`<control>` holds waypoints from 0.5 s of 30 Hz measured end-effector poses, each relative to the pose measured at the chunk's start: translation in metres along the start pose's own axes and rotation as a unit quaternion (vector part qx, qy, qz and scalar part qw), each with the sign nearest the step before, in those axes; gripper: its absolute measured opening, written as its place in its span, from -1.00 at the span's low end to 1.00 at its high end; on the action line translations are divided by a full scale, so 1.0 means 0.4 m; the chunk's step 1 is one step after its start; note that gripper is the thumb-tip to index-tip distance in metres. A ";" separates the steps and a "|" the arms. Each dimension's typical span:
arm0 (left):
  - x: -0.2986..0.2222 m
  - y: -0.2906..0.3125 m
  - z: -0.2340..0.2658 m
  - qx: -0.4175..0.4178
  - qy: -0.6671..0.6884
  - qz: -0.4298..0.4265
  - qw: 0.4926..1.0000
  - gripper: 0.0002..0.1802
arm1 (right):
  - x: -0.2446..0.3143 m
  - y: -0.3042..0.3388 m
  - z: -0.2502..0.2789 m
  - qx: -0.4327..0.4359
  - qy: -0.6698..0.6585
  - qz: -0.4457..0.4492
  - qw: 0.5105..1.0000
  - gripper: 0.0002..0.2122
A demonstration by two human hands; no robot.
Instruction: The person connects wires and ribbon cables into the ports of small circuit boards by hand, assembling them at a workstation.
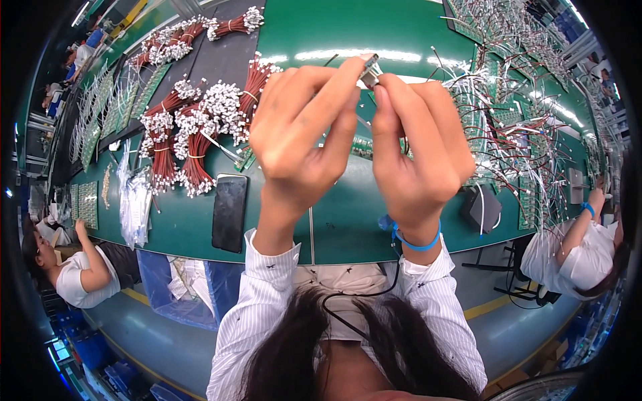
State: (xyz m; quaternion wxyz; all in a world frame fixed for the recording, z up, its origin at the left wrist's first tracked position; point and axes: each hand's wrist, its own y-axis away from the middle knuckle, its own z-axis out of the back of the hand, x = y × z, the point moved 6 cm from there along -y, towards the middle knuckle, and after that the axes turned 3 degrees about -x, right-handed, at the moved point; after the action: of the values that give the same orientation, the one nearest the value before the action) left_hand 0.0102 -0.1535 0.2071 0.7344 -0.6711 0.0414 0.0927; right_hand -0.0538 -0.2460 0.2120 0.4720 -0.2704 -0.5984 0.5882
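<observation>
— What's she holding up there?
— A small metal connector [368,72], pinched between the fingertips of the left hand [301,134] and right hand [418,150], raised above the green bench [348,220].
— And below?
— Bundles of red wires [194,127], a black phone [229,212].

A: What is held?
B: A small metal connector part [369,70], silvery, is pinched between the fingertips of both hands, raised above the green bench.

A: By which hand?
B: Its upper end is gripped by the left hand [301,134]; its lower side is met by the fingers of the right hand [418,147].

A: Pose?
B: It is tilted, one end pointed up and to the right. Most of it is covered by fingertips, so the exact shape cannot be told.

A: Anything attached?
B: A thin wire is seen at its underside, but the join is hidden.
</observation>
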 end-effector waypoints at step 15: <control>-0.026 -0.014 0.011 0.035 -0.081 0.094 0.992 -0.66 | -0.035 -0.011 0.014 0.055 -0.125 -0.112 0.984 -0.91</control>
State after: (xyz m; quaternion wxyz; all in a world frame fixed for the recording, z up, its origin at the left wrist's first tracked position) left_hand 0.0009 -0.1503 0.2149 0.7463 -0.6284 0.0480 0.2141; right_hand -0.0519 -0.2617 0.2137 0.4708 -0.1001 -0.6458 0.5927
